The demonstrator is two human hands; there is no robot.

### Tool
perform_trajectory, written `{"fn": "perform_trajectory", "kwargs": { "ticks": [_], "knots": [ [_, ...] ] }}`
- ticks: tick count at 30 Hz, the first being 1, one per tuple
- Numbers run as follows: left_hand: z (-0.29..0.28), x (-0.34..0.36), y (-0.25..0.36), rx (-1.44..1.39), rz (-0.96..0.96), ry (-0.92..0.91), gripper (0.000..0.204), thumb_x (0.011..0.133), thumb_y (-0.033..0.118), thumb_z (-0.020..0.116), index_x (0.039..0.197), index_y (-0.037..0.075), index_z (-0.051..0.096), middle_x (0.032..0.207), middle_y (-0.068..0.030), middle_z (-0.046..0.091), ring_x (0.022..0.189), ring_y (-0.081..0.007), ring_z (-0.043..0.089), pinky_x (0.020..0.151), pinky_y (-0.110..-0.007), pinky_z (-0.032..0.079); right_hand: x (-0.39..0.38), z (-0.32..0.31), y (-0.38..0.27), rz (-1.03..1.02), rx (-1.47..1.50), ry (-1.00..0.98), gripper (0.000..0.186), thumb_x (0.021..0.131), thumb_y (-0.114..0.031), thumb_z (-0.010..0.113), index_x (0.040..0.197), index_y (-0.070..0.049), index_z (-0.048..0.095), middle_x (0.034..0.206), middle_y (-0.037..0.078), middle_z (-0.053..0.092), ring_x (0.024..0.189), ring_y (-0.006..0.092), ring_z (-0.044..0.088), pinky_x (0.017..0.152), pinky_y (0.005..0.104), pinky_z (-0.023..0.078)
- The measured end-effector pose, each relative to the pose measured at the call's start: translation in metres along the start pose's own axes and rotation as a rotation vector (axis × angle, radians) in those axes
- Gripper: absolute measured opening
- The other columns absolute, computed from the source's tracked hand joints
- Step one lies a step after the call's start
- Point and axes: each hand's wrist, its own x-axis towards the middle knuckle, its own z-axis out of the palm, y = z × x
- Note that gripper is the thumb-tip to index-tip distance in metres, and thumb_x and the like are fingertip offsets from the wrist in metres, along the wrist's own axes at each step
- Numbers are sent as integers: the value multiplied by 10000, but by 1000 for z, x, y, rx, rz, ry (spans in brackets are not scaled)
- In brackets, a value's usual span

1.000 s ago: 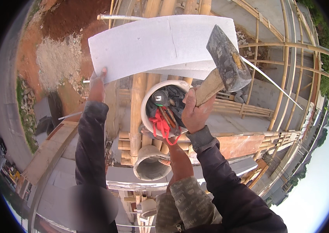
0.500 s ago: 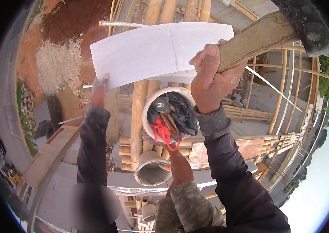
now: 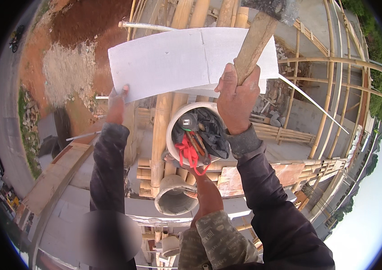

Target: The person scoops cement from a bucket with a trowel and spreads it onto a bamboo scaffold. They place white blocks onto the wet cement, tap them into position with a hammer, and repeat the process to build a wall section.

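The left grip (image 3: 117, 105) holds one white block (image 3: 159, 63) at its near left corner, thumb on top; a second white piece (image 3: 200, 91) shows past the block's near edge. Open room lies between the left forearm (image 3: 110, 157) and one grey bucket (image 3: 170, 182), with one white bucket (image 3: 169, 135) farther off. The right grip (image 3: 239, 101) is clenched round one hammer (image 3: 256, 42), beyond whose handle the block's right end juts.

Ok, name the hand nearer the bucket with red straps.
Right. The right hand, holding the hammer, appears beside the bucket's rim, upper right; the left hand, on the white block, is farther up-left.
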Motion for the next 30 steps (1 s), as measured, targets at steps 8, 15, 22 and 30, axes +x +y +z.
{"fn": "perform_trajectory", "kwargs": {
  "ticks": [8,15,22,30],
  "knots": [
    [1,6,1,171,129,41,538,984,299,684,1430,47,519,1287,-99,647,1202,-208,595,960,-400,504,-33,28,64,286,-401,-277,356,964,-172,590,1150,81,423,787,337,637,784,536,646,687,579,511],
    [3,-13,16,52,4,-24,527,988,337,658,1396,21,553,1266,-56,640,1194,-194,583,963,-373,513,-29,-3,24,214,-197,-167,326,973,-161,602,1126,81,446,765,304,636,727,515,641,611,541,487],
    [-2,-3,11,-48,-20,-78,552,972,325,688,1418,47,521,1312,-87,616,1190,-232,597,1000,-432,492,-48,7,46,224,-267,-102,325,964,-147,611,1130,75,442,783,314,631,779,526,639,662,552,489],
    [-21,-20,-16,-52,-122,-107,617,939,275,723,1450,39,470,1375,-101,580,1263,-246,561,1043,-442,468,-69,8,96,316,-429,-335,291,947,-134,609,1102,45,439,846,367,642,872,551,640,731,584,512]
  ]
}}
